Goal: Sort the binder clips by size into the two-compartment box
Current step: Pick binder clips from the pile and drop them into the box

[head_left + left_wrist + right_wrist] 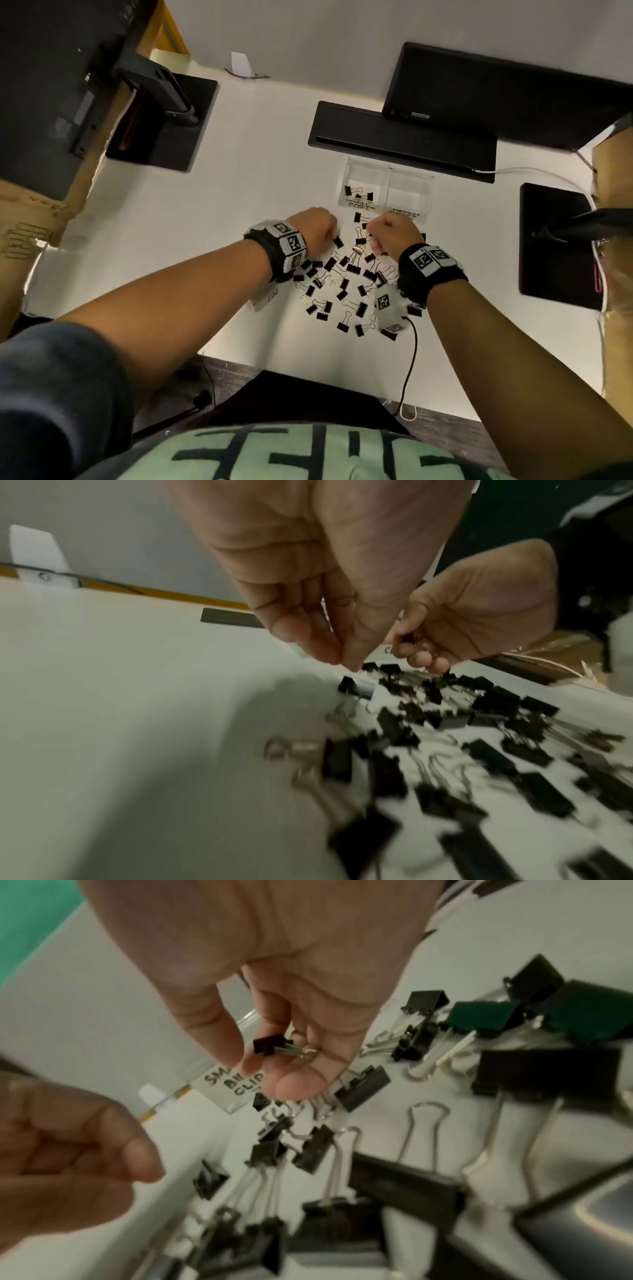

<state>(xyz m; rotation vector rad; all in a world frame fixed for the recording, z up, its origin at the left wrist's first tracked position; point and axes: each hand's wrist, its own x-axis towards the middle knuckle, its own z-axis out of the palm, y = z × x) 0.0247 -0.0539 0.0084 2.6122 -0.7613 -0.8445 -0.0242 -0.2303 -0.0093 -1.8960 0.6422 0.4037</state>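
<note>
A pile of black binder clips [342, 281] of mixed sizes lies spread on the white table [267, 178]. Behind it stands the clear two-compartment box [409, 192], labelled small and medium, with a few small clips [358, 193] in its left compartment. My right hand [270, 1064] hovers over the pile's far edge [390, 229] and pinches a small black clip [265, 1045] between thumb and fingers. My left hand [342, 658] has its fingertips drawn together just above a clip [356, 688] at the pile's left edge. Nothing shows between those fingers.
A black keyboard [400, 140] and monitor [496, 96] sit right behind the box. Black monitor bases stand at far left [164, 123] and far right [555, 240]. A black cable [411, 353] trails off the table's front edge. Cardboard boxes flank both sides.
</note>
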